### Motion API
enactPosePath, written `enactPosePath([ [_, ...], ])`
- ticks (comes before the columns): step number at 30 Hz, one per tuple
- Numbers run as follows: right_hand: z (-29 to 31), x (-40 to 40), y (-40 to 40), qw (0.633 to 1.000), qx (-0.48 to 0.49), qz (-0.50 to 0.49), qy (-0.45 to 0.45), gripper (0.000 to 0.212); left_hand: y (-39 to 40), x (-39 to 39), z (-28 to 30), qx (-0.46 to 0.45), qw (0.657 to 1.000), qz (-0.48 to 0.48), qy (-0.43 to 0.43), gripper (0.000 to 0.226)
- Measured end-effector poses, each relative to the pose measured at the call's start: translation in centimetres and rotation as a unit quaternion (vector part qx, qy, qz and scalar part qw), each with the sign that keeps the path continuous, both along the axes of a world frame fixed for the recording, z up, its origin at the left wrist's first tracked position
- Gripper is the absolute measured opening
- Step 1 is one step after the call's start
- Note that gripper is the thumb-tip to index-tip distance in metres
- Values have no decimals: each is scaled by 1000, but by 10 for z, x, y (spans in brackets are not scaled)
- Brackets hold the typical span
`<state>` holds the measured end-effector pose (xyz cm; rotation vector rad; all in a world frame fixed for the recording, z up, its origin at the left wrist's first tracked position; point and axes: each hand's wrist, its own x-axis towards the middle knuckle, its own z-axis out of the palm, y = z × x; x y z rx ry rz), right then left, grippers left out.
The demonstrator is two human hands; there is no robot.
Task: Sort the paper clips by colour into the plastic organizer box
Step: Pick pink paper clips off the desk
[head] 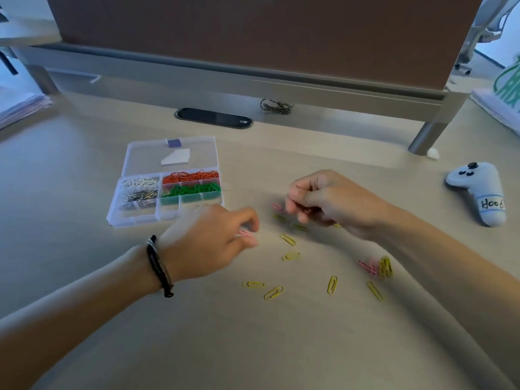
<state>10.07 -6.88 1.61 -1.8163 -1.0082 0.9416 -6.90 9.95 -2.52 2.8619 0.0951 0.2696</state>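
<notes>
Pink clips (247, 235) being pinched by left hand (208, 240) | right hand (323, 201) curled on clips, colour unclear | advice: pinks being kept apart from yellows (289, 256), dropped into box (168, 212) lower-left.

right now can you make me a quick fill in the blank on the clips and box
1. The left hand pinches a ____ paper clip.
2. In the clear plastic organizer box, the green clips lie directly nearer the person than the ____ clips.
3. Most loose clips on the beige desk are ____.

Missing words: pink; orange; yellow
</notes>
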Motion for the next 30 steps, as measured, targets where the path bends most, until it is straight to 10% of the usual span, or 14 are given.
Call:
enactPosePath([
  [8, 11, 7, 64, 842, -174, 83, -504, 17, 1, 12, -3, 227, 972, -57, 6, 16],
  [13, 7, 1, 74, 773, -228, 154, -571, 32, 8, 18, 11, -142, 989, 9, -34, 18],
  [15, 3, 3, 74, 777, -231, 158, -564, 28, 11, 21, 17, -389, 921, 2, -10, 23],
  [20, -6, 10, 73, 774, -177, 153, -588, 30, 19, 34, 11, -771, 628, -15, 107, 21],
  [22, -9, 23, 67, 865, -148, 110, -467, 31, 19, 41, 10, -827, 549, -12, 122, 24],
  [25, -5, 47, 44, 999, -28, 9, 18, 28, 16, 56, 11, -847, 513, 13, 140, 28],
  [28, -3, 64, 6, 947, 71, -51, 308, 33, 2, 82, 13, -811, 558, 35, 174, 27],
  [30, -4, 72, -16, 914, 108, -75, 384, 35, -13, 102, 14, -725, 661, 38, 190, 24],
])
